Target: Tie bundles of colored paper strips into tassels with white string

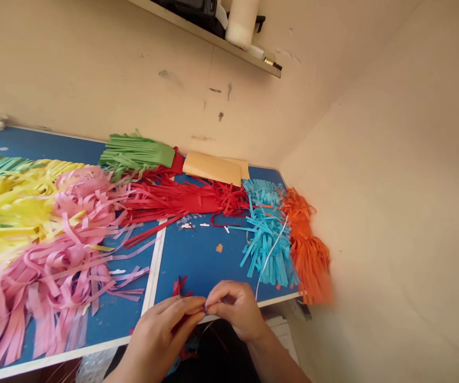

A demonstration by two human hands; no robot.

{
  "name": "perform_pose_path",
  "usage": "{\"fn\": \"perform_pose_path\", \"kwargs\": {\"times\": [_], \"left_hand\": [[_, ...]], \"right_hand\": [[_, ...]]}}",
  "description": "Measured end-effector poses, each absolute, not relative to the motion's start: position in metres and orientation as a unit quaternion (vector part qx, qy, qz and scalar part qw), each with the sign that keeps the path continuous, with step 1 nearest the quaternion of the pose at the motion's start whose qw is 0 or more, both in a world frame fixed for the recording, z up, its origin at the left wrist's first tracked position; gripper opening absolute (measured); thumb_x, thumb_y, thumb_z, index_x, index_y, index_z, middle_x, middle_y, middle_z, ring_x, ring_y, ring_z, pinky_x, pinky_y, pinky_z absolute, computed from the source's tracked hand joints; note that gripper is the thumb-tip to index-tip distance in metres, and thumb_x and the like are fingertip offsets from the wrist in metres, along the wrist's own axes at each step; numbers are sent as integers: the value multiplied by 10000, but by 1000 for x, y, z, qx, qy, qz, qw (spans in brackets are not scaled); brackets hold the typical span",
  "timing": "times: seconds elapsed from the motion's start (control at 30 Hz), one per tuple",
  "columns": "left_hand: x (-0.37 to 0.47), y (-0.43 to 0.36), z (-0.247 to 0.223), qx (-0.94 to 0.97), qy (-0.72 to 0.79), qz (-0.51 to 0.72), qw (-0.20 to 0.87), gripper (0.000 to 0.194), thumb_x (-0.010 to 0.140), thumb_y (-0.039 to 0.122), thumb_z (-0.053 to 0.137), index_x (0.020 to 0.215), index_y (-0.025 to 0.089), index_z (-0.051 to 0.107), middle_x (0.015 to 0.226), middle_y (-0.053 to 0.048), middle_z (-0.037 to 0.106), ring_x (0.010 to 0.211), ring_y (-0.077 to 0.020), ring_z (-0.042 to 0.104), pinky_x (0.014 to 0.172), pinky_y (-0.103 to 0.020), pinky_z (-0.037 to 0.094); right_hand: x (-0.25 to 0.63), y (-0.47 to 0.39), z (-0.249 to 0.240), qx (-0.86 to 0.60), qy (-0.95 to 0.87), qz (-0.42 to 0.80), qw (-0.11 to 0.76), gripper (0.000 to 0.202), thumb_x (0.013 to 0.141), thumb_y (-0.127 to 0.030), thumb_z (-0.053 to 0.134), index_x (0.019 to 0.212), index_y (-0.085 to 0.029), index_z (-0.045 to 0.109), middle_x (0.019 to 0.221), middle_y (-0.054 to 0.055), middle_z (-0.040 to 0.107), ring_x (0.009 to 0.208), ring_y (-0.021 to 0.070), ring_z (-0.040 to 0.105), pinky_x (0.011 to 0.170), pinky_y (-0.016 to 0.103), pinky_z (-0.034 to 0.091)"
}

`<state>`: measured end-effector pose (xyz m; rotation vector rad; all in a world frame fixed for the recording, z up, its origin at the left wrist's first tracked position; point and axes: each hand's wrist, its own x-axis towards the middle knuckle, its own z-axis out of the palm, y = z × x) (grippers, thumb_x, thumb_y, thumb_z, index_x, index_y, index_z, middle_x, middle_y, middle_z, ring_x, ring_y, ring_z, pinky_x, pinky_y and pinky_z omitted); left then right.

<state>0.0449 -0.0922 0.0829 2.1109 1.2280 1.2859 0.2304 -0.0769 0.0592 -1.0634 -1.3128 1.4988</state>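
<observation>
Both hands meet at the near edge of the blue table [197,260]. My left hand [165,327] is closed in a pinch, its thumb and forefinger pressed together. My right hand [239,311] pinches at the same spot, fingertip to fingertip with the left. Whatever lies between the fingertips is too small and covered to name. Just beyond the left hand, a red paper scrap [180,285] sticks up. A white cord [270,252] runs from the light-blue fringed paper [271,260] down to the table edge by my right hand.
Pink [62,250] and yellow fringed paper [17,202] covers the table's left side. Red fringe [189,198], green fringe [141,151] and folded tan paper [212,167] lie along the back. Orange fringe [309,255] hangs over the right edge. Above is a wall shelf [209,38].
</observation>
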Motion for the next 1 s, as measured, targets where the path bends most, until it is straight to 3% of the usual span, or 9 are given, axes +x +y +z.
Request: {"fn": "perform_pose_path", "kwargs": {"times": [0.23,0.43,0.6,0.77,0.9,1.0], "left_hand": [[43,-93,82,754,419,444,244,164,940,245,543,911,254,704,753,25,736,652,-74,701,635,-101,530],[45,-93,87,732,421,456,281,168,913,190,550,856,232,702,730,9,728,639,-95,698,610,-125,546],[44,-91,84,761,413,444,232,170,933,223,540,953,230,709,816,-12,742,704,-100,710,651,-134,558],[36,-88,78,825,340,433,126,213,973,232,493,981,213,705,862,-10,763,791,-93,720,779,-147,566],[29,-89,68,838,297,436,142,244,985,206,460,1055,226,692,893,-17,768,843,-99,723,807,-167,572],[28,-92,65,839,309,426,139,238,972,193,476,1075,227,688,908,-22,770,849,-108,728,804,-178,581]], "right_hand": [[231,-79,66,-385,-572,571,446,118,718,-271,844,737,-220,739,768,13,727,714,156,655,713,268,499],[227,-84,72,-426,-604,507,445,96,801,-291,778,749,-225,732,788,29,745,745,174,688,735,281,521],[227,-84,75,-422,-634,480,435,147,806,-340,771,758,-220,700,784,23,718,738,162,659,739,274,504],[224,-83,70,-413,-575,559,431,265,756,-430,801,680,-209,678,731,16,674,708,155,606,711,276,479],[223,-82,67,-386,-487,677,393,352,654,-480,859,621,-196,654,698,-8,630,645,127,559,651,252,455],[223,-80,68,-391,-494,675,384,328,661,-445,860,621,-188,660,705,-10,623,647,116,537,647,242,435]]}}
